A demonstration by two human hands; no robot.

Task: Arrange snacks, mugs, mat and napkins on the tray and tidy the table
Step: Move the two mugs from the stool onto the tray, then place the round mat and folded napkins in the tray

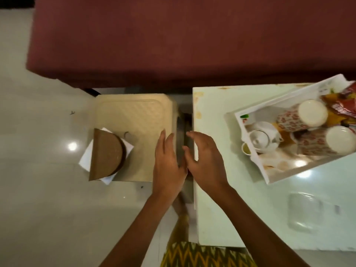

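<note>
table (231, 199) | tray (248, 135) right of empty hands (188, 162)

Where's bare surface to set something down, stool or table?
Stool: bare across its far and middle top; only the near-left corner is taken by the brown mat on white napkins. Table: open near half and left strip beside the right hand. Crowded: the tray, packed with mugs, teapot and snack packets.
</note>
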